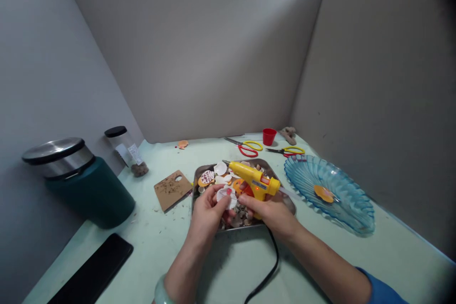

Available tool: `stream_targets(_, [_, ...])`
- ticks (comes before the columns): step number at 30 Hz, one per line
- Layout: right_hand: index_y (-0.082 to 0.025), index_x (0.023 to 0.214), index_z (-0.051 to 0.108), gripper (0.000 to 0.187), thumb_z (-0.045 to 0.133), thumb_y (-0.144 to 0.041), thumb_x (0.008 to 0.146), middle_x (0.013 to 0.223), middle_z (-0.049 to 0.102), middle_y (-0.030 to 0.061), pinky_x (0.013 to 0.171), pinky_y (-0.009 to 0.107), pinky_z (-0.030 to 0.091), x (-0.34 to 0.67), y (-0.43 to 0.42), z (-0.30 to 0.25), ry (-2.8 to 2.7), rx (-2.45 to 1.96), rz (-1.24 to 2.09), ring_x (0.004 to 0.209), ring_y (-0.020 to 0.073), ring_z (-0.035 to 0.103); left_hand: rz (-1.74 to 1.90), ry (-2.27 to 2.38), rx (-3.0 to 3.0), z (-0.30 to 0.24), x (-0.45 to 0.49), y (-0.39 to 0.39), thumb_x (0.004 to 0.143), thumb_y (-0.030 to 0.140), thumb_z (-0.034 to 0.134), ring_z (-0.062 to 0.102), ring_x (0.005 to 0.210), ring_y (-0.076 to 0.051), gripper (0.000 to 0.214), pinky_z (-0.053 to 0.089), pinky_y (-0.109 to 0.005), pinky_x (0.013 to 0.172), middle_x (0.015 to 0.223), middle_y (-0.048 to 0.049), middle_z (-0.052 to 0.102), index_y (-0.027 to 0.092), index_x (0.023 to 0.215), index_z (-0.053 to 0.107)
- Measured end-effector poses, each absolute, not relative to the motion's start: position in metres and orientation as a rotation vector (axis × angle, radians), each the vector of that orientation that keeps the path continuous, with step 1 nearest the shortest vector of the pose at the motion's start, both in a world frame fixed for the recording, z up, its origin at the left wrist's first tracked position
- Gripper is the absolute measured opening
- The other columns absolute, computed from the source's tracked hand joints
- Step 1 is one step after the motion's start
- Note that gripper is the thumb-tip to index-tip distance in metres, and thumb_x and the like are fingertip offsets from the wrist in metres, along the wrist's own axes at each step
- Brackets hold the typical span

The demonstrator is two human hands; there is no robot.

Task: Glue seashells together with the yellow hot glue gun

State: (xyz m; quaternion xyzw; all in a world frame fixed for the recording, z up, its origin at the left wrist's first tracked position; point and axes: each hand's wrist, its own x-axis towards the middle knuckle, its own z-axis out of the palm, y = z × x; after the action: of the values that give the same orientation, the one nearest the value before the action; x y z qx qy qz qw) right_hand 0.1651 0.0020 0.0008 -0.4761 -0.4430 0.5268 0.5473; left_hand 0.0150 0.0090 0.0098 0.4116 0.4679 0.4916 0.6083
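Your L hand (208, 211) grip pinches white shell (226, 194) over steel tray (195, 181), prob. so drips land there. Your R hand (271, 212) grip wrapped tight on yellow glue gun (254, 179), nozzle angled away fr. fingers.

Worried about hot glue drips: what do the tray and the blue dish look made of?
Tray: probably stainless steel, grey with a dull metallic sheen on its rim. Blue dish: translucent, ribbed, glossy; glass or clear plastic, cannot tell which.
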Motion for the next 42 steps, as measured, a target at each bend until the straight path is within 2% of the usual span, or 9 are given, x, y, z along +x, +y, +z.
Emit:
stream_targets(6, [-0.020,0.084,0.063,0.029,0.078,-0.035,0.065,0.059,0.058,-0.0050,0.046,0.025,0.042,0.165,0.004,-0.001,-1.037,-1.091,1.259,0.046,0.0104,0.048,1.112,1.103,0.938,0.010,0.015,0.010,0.055,0.039,0.084,0.055,0.042,-0.010,0.049,0.040,-0.018,0.039,0.060,0.0022,0.065,0.015,0.090,0.059])
stream_targets(15, [-0.019,0.072,0.062,0.024,0.077,-0.037,0.067,0.051,0.055,-0.0047,0.045,0.026,0.041,0.163,0.002,0.004,-1.065,-1.113,1.241,0.044,0.0121,0.049,1.102,1.053,0.998,0.008,0.014,0.009,0.061,0.046,0.081,0.053,0.042,-0.008,0.045,0.042,-0.019,0.040,0.061,0.0039,0.063,0.016,0.085,0.057])
stream_targets(25, [-0.019,0.066,0.061,0.024,0.076,-0.037,0.067,0.051,0.056,-0.0040,0.046,0.026,0.042,0.163,0.001,0.008,-1.076,-1.101,1.256,0.045,0.0122,0.050,1.094,1.026,1.042,0.007,0.014,0.009,0.061,0.047,0.082,0.060,0.048,-0.012,0.047,0.049,-0.022,0.046,0.065,0.0012,0.066,0.015,0.087,0.059])
stream_targets(32, [-0.020,0.077,0.063,0.025,0.078,-0.035,0.064,0.056,0.059,-0.0032,0.045,0.026,0.043,0.162,0.001,0.004,-1.028,-1.107,1.286,0.045,0.0122,0.049,1.094,1.043,1.049,0.009,0.013,0.007,0.061,0.051,0.081,0.058,0.047,-0.012,0.046,0.047,-0.021,0.045,0.062,0.0014,0.065,0.016,0.083,0.060])
stream_targets(42, [-0.021,0.080,0.065,0.024,0.078,-0.034,0.065,0.062,0.062,-0.0022,0.047,0.027,0.044,0.163,0.003,0.001,-1.047,-1.089,1.282,0.047,0.0122,0.051,1.087,1.066,1.067,0.008,0.012,0.007,0.062,0.052,0.079,0.059,0.047,-0.012,0.044,0.044,-0.021,0.045,0.062,0.0013,0.065,0.017,0.081,0.060])
